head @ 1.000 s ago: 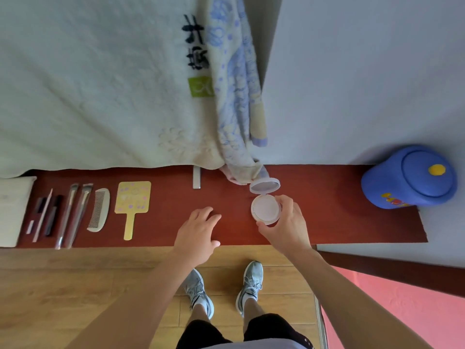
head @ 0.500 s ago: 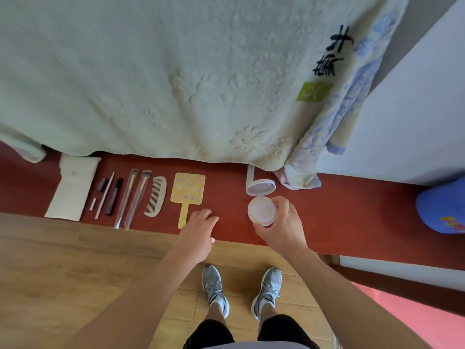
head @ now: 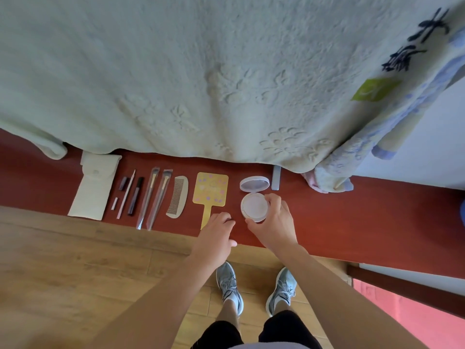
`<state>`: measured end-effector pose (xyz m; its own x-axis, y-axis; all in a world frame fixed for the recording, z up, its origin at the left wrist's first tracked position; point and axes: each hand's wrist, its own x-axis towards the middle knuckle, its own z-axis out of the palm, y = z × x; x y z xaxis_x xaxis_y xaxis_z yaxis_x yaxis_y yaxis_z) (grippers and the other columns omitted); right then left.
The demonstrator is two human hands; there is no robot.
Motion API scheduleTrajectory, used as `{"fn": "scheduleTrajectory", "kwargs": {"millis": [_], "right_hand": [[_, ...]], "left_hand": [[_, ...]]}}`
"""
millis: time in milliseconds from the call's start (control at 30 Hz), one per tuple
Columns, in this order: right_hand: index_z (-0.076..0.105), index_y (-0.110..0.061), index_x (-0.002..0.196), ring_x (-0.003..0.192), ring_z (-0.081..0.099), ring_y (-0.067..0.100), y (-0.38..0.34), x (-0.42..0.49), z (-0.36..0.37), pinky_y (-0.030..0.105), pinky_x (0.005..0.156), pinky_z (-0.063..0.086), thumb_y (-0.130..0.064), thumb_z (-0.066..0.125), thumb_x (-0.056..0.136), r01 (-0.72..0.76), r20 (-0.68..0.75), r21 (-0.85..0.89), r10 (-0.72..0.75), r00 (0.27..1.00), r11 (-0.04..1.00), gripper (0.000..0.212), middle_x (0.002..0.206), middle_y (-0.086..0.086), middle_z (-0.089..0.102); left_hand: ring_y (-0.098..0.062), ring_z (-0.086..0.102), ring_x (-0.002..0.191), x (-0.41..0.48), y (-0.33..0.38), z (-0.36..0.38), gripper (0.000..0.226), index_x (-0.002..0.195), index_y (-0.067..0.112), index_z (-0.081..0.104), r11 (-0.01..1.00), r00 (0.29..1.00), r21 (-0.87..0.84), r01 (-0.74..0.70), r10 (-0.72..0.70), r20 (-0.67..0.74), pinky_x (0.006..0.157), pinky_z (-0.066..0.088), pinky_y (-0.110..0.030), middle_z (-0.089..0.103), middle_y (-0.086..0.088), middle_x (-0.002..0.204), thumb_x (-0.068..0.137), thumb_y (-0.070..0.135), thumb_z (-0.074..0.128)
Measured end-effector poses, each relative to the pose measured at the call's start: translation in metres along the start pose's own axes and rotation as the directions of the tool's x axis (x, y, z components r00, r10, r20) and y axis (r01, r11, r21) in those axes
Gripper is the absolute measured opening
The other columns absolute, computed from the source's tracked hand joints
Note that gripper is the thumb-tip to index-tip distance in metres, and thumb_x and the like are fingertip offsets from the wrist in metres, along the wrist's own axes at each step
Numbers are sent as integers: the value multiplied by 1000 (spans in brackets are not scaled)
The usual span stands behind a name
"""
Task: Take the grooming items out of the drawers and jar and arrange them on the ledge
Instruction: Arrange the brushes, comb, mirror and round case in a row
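An open white round compact (head: pixel 254 205), lid flipped up behind it, sits on the red-brown ledge (head: pixel 352 217). My right hand (head: pixel 273 225) grips its base from the near right side. My left hand (head: pixel 216 235) rests on the ledge with curled fingers, just left of the compact and over the handle of the yellow hand mirror (head: pixel 210 191). Left of the mirror lie a pale comb (head: pixel 178 196), two makeup brushes (head: pixel 153 197), a dark tube (head: pixel 136 195), a thin pink stick (head: pixel 126 193), small caps and a white pouch (head: pixel 93 187).
A pale green blanket (head: pixel 201 71) hangs over the ledge's back edge, with a blue patterned cloth (head: pixel 334 177) at its right end. A small grey bar (head: pixel 276 177) lies behind the compact. A blue jar (head: pixel 462 212) peeks in at the far right. Wood floor lies below.
The view swung left along the ledge. My right hand carried the open compact left and set it beside the yellow mirror; my left hand's fingers curled in near the mirror handle.
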<state>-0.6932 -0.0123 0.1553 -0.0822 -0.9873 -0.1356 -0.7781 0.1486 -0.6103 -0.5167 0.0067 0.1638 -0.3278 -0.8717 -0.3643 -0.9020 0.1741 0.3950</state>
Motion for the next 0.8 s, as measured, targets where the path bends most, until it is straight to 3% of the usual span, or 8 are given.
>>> {"fn": "scheduleTrajectory", "kwargs": {"millis": [200,433,633,800], "right_hand": [[46,-5,121,113,49,25,-1,4,13,24,81,41,-32,85,66,3,-44,2,-3,999,1000,72,117,4,60],[46,-6,120,110,51,28,0,1,19,37,87,51,-35,85,65,31,-79,-10,-32,996,999,74,118,7,59],[41,-12,130,119,46,20,9,3,4,32,99,44,-30,82,68,54,49,8,-54,997,999,77,130,0,53],[40,-18,129,117,46,15,12,9,-2,26,94,43,-26,80,70,47,105,32,-50,993,998,72,124,-3,53]], "left_hand": [[-12,36,133,1,-6,-1,58,144,13,48,1000,1000,-4,-22,22,6,104,37,-22,43,6,142,94,36,65],[-11,38,130,2,-9,0,60,144,14,49,999,999,-6,-43,43,-5,102,37,-20,44,8,140,92,38,67],[-12,39,129,0,-8,0,59,143,13,50,999,999,-16,-40,40,-11,100,37,-21,45,8,139,91,37,68],[-12,40,128,1,-7,0,59,142,14,51,1000,1000,-23,-21,20,-16,99,38,-21,46,8,138,91,36,69]]}}
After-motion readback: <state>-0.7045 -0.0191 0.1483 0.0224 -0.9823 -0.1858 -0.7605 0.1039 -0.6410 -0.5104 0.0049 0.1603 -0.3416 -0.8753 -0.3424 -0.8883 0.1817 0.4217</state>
